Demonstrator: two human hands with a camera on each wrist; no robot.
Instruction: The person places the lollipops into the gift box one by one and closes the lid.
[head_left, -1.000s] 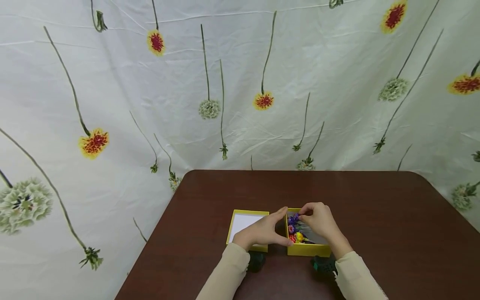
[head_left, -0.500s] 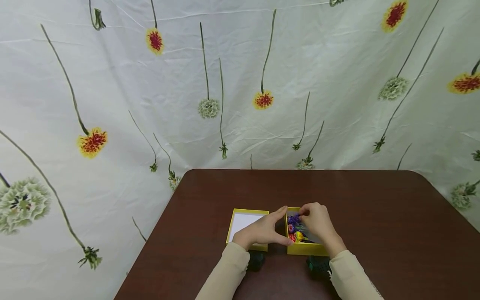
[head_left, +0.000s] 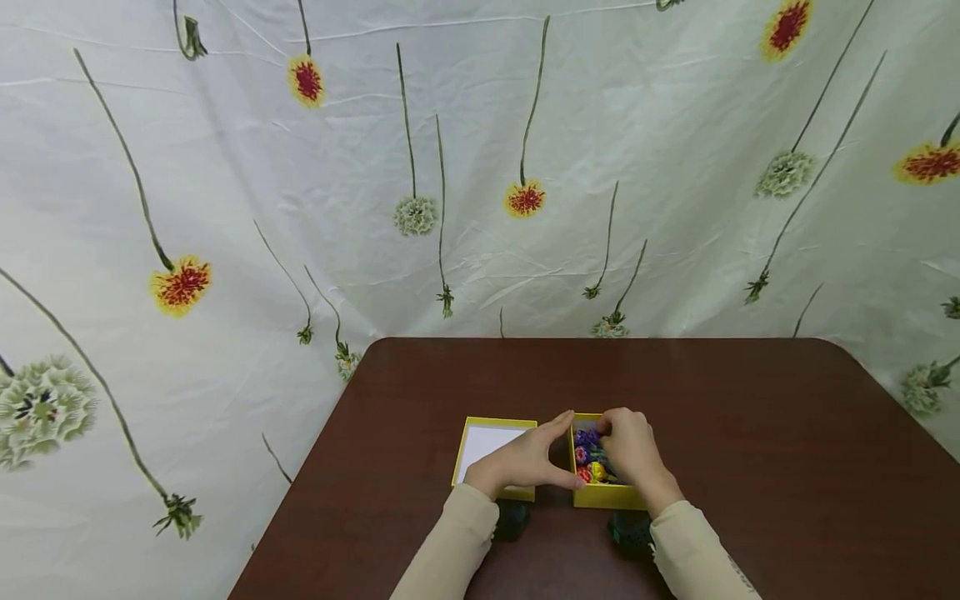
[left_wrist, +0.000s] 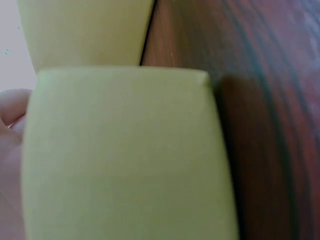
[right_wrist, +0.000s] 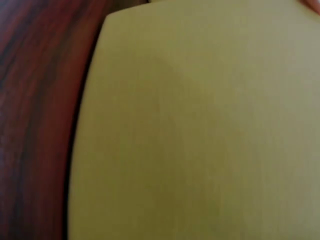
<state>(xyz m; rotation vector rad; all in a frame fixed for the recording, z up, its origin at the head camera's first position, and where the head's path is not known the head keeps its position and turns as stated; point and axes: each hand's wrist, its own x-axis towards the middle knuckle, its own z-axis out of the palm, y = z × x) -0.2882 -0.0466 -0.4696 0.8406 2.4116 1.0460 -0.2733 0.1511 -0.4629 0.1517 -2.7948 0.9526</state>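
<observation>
In the head view, a yellow open box (head_left: 607, 497) stands on the table with several wrapped lollipops (head_left: 597, 472), purple, red and yellow, along its left side. My left hand (head_left: 521, 462) spans the box's left side, thumb at the front corner and fingers at the back corner. Inside the box, my right hand (head_left: 632, 450) has its thumb and fingers drawn together at a purple lollipop (head_left: 587, 437); its fingertips are partly hidden. The box's yellow wall (right_wrist: 190, 125) fills most of the right wrist view.
A second yellow box part with a white inside, like a lid (head_left: 487, 442), lies to the left under my left forearm. Both rest on a dark reddish-brown table (head_left: 735, 433). Behind the table hangs a white flowered cloth (head_left: 480, 167).
My right hand has shifted slightly left and turned lower into the box, covering more of its right side. The left hand stays in place on the box.
</observation>
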